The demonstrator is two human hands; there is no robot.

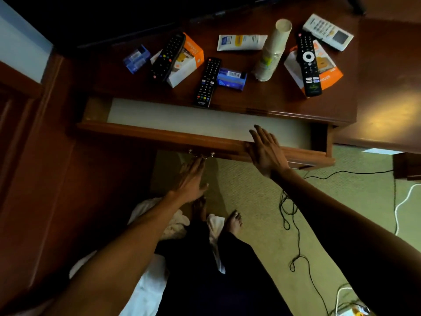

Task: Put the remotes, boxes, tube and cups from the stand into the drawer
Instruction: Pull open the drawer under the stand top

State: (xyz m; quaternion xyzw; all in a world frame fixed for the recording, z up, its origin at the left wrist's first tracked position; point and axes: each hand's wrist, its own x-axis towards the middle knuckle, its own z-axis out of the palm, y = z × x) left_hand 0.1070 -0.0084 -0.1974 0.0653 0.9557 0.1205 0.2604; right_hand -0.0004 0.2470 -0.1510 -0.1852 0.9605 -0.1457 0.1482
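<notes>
The drawer (173,135) is pulled out under the wooden stand (262,96), its pale bottom bare. My left hand (191,179) hangs open just below the drawer's metal handle (201,155). My right hand (266,151) is spread flat over the drawer's front edge. On the stand lie three black remotes (167,57) (206,82) (307,62), a white remote (328,31), two orange boxes (189,62) (328,67), two blue boxes (136,58) (231,79), a white tube (241,42) and a tilted stack of paper cups (272,51).
Black cables (293,224) and a white cord (401,206) trail across the green carpet at right. White cloth (148,281) lies by my bare feet. A dark screen edge (136,30) runs along the back of the stand. Dark wood panelling (34,156) stands at left.
</notes>
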